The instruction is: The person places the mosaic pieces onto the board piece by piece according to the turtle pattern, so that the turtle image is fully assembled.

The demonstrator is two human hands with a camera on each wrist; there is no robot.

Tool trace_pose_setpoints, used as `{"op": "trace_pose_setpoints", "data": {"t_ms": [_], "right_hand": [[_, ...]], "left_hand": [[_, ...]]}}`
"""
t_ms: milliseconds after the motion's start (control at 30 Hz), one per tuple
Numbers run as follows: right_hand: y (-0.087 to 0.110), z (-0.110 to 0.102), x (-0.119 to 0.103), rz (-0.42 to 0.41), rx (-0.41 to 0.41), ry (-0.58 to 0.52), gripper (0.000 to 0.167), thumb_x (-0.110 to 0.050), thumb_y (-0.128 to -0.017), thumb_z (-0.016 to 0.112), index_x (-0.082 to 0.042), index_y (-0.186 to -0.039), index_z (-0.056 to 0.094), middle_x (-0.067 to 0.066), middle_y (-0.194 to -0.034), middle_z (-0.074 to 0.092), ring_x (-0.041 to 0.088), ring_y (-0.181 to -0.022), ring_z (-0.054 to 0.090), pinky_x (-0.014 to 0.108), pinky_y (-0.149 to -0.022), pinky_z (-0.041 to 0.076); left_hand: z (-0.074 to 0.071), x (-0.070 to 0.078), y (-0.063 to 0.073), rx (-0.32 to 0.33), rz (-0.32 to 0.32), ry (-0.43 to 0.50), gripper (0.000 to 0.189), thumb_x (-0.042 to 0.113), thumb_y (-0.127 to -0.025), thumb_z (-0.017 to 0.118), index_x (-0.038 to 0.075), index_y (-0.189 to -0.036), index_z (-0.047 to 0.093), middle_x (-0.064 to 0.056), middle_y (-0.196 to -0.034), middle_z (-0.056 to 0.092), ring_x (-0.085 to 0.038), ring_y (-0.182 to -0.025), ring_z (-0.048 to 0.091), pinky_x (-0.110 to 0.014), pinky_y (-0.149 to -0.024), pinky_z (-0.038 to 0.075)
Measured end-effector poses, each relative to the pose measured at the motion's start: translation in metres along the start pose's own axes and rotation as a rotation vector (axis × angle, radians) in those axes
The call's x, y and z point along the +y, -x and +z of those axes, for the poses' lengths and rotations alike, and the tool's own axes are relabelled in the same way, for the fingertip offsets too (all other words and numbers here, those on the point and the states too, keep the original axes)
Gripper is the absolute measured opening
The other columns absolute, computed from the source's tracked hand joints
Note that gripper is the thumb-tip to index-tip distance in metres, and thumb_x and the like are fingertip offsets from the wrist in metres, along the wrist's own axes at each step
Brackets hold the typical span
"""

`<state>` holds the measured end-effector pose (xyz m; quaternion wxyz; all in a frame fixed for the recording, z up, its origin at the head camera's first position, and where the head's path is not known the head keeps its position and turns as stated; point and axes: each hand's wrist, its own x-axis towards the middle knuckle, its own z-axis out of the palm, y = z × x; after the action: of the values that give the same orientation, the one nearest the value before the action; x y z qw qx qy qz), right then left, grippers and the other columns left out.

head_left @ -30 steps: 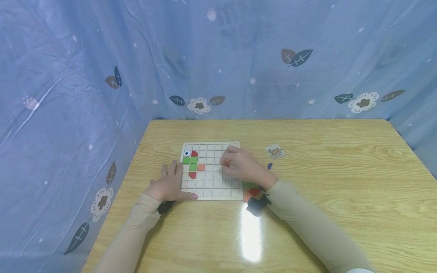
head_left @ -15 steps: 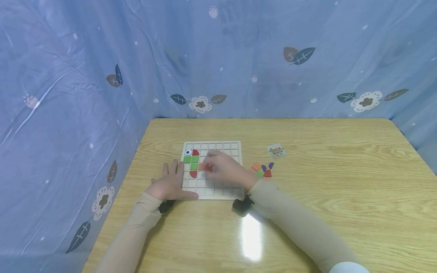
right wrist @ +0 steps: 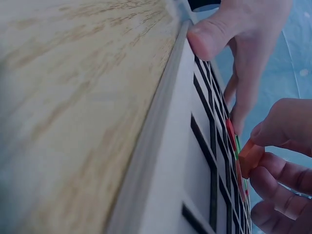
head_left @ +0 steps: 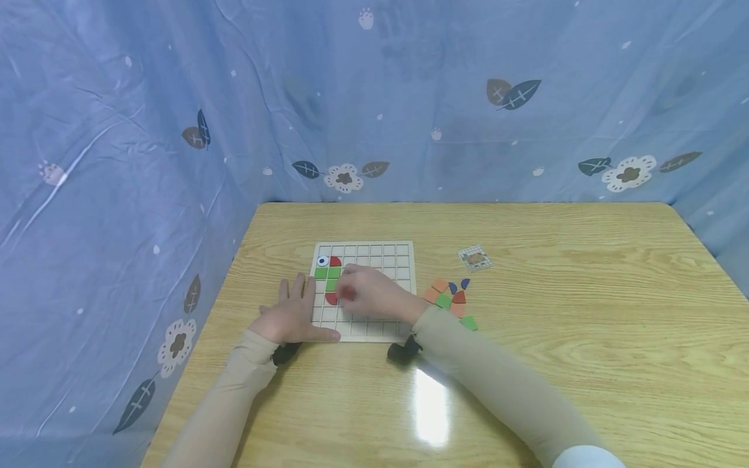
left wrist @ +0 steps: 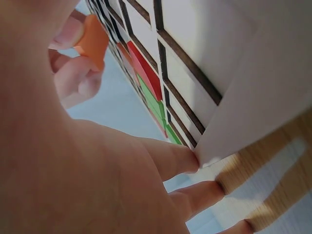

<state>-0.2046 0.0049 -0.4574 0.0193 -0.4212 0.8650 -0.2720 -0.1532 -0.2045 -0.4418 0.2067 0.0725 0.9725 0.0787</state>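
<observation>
A white grid board (head_left: pixel 374 331) lies on the table, its squares marked off by dark lines. My left hand (head_left: pixel 287 318) rests at its left side, fingers spread and straight, thumb along the front edge. In the right wrist view my right hand (right wrist: pixel 287 124) pinches an orange tile (right wrist: pixel 251 157) between thumb and fingers, close over the board. On the board's left part sit an eye tile (head_left: pixel 322 261), green squares (head_left: pixel 321 273) and red rounded pieces (head_left: pixel 335 261). In the head view, my right hand covers the squares just right of these.
Loose orange, green, red and blue pieces (head_left: pixel 443 301) lie right of the board, by my right forearm. Farther back is a small picture card (head_left: pixel 474 259). A patterned blue curtain (head_left: pixel 409 97) hangs behind the wooden table (head_left: pixel 585 292).
My right hand has moved left across the board to the coloured tiles, uncovering the loose pieces on the right. My left hand has stayed in place.
</observation>
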Motion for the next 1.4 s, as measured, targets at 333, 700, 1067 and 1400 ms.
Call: {"op": "trace_pose_setpoints", "data": {"t_ms": [333,700,1067,1400], "right_hand": [[-0.003,0.004,-0.004,0.02,-0.029,-0.012,0.016,-0.006,-0.088,0.073,-0.014,-0.102,0.078,-0.004,-0.096,0.062,0.011,-0.087,0.056,0.023,-0.079,0.05],[-0.005,0.005,-0.003,0.018,-0.021,0.043,0.015,-0.006,-0.089,0.073,-0.013,-0.101,0.078,-0.003,-0.089,0.059,0.012,-0.085,0.054,0.024,-0.077,0.047],[-0.003,0.006,-0.001,0.065,-0.035,0.06,0.008,-0.01,-0.089,0.076,-0.013,-0.095,0.08,-0.004,-0.094,0.064,0.011,-0.087,0.057,0.025,-0.08,0.052],[0.004,-0.005,0.005,0.091,-0.026,-0.001,0.015,-0.014,-0.093,0.076,-0.016,-0.106,0.081,-0.006,-0.097,0.068,0.009,-0.09,0.061,0.026,-0.084,0.054]], "left_hand": [[0.0,0.0,-0.001,0.004,0.001,-0.006,0.139,0.08,-0.075,0.075,-0.003,-0.165,0.01,-0.03,-0.172,0.004,-0.063,-0.153,0.006,-0.095,-0.092,0.025],[0.0,0.0,-0.002,0.0,-0.003,-0.011,0.139,0.08,-0.075,0.074,-0.003,-0.165,0.01,-0.03,-0.172,0.004,-0.063,-0.153,0.005,-0.094,-0.093,0.024],[0.002,-0.001,-0.002,0.002,-0.006,-0.007,0.139,0.08,-0.075,0.074,-0.003,-0.165,0.009,-0.03,-0.172,0.004,-0.063,-0.154,0.005,-0.094,-0.093,0.024],[0.001,-0.002,-0.002,0.001,-0.005,0.004,0.14,0.081,-0.074,0.074,-0.003,-0.165,0.008,-0.03,-0.172,0.003,-0.062,-0.154,0.004,-0.094,-0.094,0.022]]}}
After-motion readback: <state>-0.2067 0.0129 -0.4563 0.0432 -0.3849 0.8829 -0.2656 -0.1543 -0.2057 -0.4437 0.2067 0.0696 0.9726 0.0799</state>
